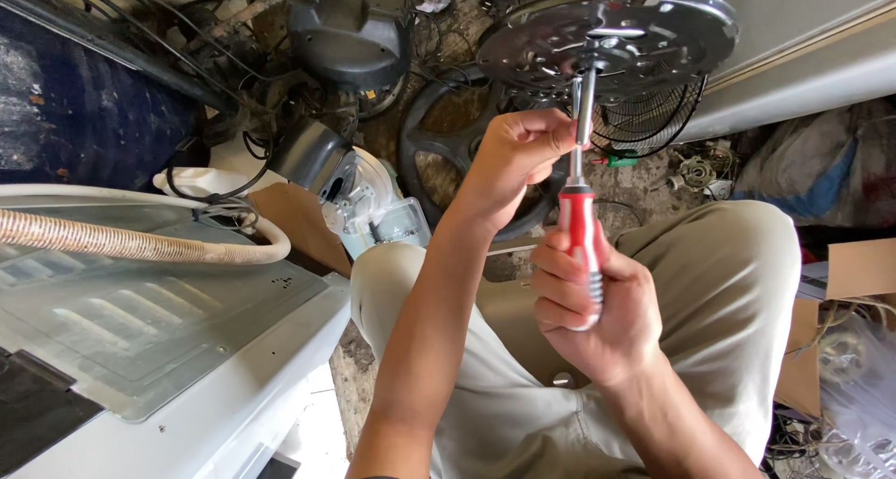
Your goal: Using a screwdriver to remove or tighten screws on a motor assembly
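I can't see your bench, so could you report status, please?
Right hand grips red-handled screwdriver. Left hand pinches its metal shaft under round black metal plate. Nothing obstructing.

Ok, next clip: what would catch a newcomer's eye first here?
The red-handled screwdriver at centre, gripped by the right hand, its shaft pointing up into a dark round metal plate at the top. The left hand pinches the shaft just below that plate. At lower left lies a white appliance panel with a ribbed hose across it.
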